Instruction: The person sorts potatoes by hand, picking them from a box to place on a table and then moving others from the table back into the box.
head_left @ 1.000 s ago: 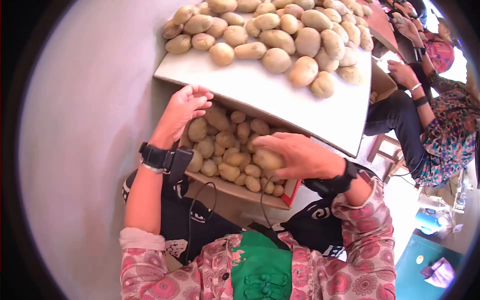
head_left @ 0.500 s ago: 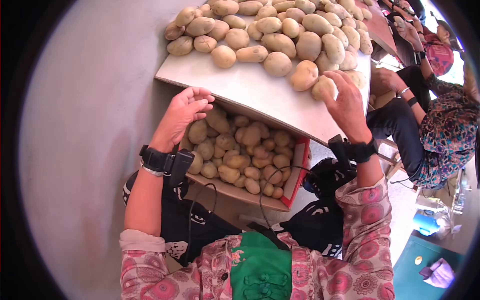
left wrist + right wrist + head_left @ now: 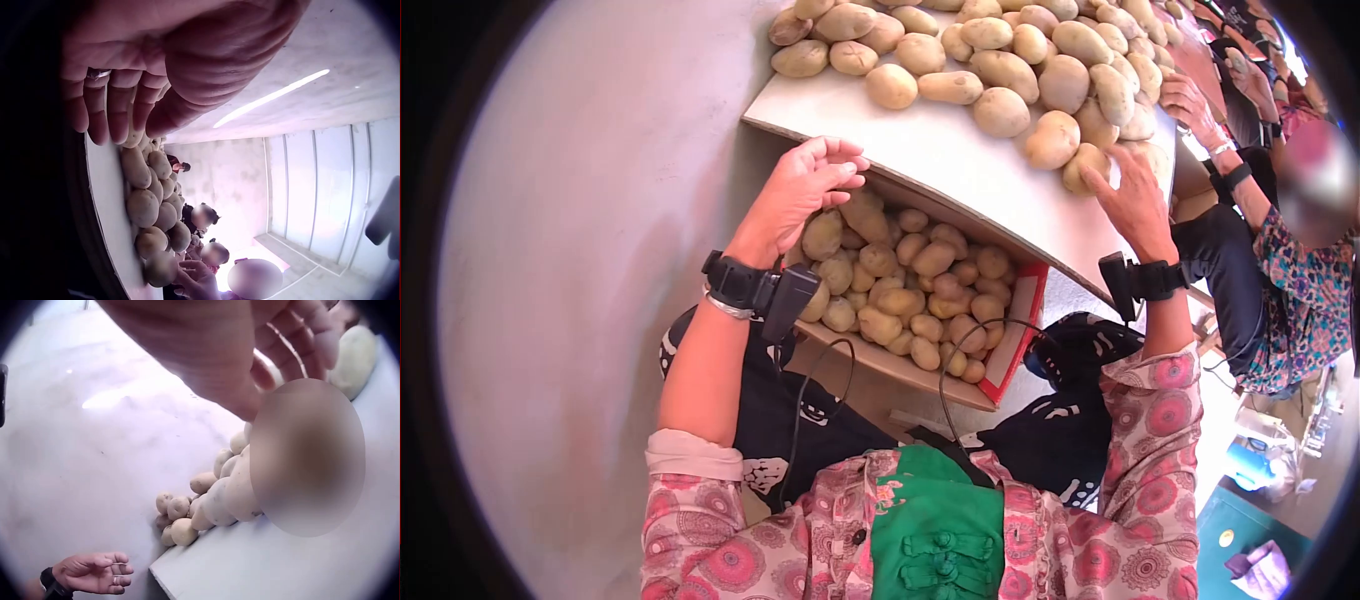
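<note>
My right hand (image 3: 1138, 200) is at the front of the white tabletop, with its thumb and fingers around the right side of a potato (image 3: 1084, 170) that sits at the near end of a heap. In the right wrist view those fingers (image 3: 290, 353) bend down over a blurred patch that hides most of this potato. By the table's left corner, my left hand (image 3: 805, 192) hovers with loosely bent fingers and holds nothing. Under the table edge, between the knees, stands a cardboard box (image 3: 1028, 325) full of smaller potatoes (image 3: 897, 300).
A large heap of potatoes (image 3: 1005, 72) covers the far part of the white tabletop (image 3: 830, 110). A pale wall (image 3: 600, 250) runs along the left. On the right sits another person (image 3: 1305, 310) beside the table. Thin cables (image 3: 945, 375) hang across my lap.
My right hand has let a potato go into the box and moved up and right to the potato at the heap's near end. The left hand stays by the corner. The head view has shifted.
</note>
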A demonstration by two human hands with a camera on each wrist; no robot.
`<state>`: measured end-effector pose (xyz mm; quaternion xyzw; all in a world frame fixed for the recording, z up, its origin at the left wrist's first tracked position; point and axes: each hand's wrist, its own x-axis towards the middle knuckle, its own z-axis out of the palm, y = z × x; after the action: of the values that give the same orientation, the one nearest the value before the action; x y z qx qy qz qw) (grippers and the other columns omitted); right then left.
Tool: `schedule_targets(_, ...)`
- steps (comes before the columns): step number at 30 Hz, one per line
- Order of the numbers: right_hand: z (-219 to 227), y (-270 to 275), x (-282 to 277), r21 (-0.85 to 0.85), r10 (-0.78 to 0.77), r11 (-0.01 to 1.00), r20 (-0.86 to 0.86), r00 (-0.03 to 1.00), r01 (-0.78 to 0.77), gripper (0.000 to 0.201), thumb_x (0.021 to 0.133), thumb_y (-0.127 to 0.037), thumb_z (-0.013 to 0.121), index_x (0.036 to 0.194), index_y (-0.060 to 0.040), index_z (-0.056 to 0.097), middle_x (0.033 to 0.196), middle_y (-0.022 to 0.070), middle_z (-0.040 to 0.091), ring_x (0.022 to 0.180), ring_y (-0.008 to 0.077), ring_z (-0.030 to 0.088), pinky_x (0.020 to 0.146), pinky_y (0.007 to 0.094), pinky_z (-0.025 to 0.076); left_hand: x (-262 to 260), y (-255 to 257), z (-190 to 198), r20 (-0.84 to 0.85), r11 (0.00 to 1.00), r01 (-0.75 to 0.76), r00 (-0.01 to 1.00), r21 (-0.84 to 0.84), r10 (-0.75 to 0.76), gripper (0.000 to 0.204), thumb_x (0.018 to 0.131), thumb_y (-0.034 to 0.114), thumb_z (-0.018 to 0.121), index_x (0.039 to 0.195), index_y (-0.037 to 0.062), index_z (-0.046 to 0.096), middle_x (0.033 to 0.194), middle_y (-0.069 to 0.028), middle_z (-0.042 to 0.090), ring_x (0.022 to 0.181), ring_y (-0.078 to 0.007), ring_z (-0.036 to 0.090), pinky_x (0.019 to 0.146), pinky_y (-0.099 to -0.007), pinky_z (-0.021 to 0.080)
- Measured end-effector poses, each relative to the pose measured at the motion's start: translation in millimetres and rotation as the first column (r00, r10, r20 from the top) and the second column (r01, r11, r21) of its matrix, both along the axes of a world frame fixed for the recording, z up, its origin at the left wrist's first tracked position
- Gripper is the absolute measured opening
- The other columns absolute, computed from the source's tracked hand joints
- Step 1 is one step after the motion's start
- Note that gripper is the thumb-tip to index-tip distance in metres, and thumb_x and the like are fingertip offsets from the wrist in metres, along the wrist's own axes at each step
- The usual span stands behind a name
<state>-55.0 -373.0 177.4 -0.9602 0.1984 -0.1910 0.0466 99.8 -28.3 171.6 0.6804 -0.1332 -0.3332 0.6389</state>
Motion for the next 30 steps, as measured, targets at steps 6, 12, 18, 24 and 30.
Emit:
schedule_targets(6,4.7,-8.1,2.9,0.393,0.127,0.919,-0.187,0.974,-0.045,0.062,0.071,-0.044,0.072,0.11,0.0001,0.052,0.087,0.0184,0.061,0.083,0.0261,0.062,0.073,0.0363,0.048,5.0,3.4,1.3,0.005,1.0,0.018,1.0,0.004,-0.018,0.027,0.092,0.02,0.058,0.115,0.0074,0.054,0.111,-0.0044,0.06,0.097,-0.012,0.058,0.083,-0.0266,0.045)
schedule_targets(12,12.5,8.7,-1.9,0.652,0.263,0.758,-0.318,0.911,0.009,0.053,0.068,-0.034,0.075,0.107,-0.0038,0.054,0.086,0.0112,0.06,0.076,0.014,0.054,0.067,0.0281,0.046,8.4,6.1,2.6,0.012,1.0,0.024,1.0,0.009,-0.024,0.026,0.092,0.019,0.057,0.115,0.0073,0.054,0.111,-0.0046,0.06,0.098,-0.012,0.058,0.083,-0.0265,0.046)
schedule_targets(18,10.9,60.9,-6.7,0.756,0.573,0.578,-0.109,0.812,-0.307,0.049,0.066,-0.021,0.074,0.108,-0.004,0.056,0.089,0.0144,0.063,0.082,0.0254,0.061,0.078,0.0358,0.049,7.8,8.8,0.8,0.033,0.999,0.031,0.999,0.029,-0.032,0.026,0.091,0.018,0.057,0.115,0.0071,0.053,0.11,-0.0053,0.06,0.097,-0.012,0.058,0.083,-0.0267,0.046)
schedule_targets(24,-16.6,109.9,-14.2,0.69,0.779,0.511,-0.12,0.616,-0.512,0.036,0.071,-0.007,0.067,0.106,-0.0049,0.058,0.095,0.0123,0.06,0.084,0.0239,0.06,0.074,0.0334,0.05,6.6,10.9,2.4,0.012,0.999,0.008,1.0,0.031,-0.008,0.025,0.091,0.018,0.058,0.113,0.0082,0.054,0.109,-0.0033,0.06,0.096,-0.0106,0.057,0.081,-0.025,0.046)
schedule_targets(30,-3.3,76.2,12.0,0.494,0.527,0.646,0.265,0.808,-0.583,0.03,0.074,-0.006,0.065,0.102,-0.004,0.057,0.103,0.0162,0.058,0.096,0.0345,0.057,0.087,0.0375,0.046,7.0,4.8,8.1,0.003,0.999,0.008,1.0,0.047,-0.008,0.025,0.091,0.015,0.056,0.114,0.0074,0.053,0.109,-0.0033,0.06,0.096,-0.011,0.058,0.081,-0.0245,0.046)
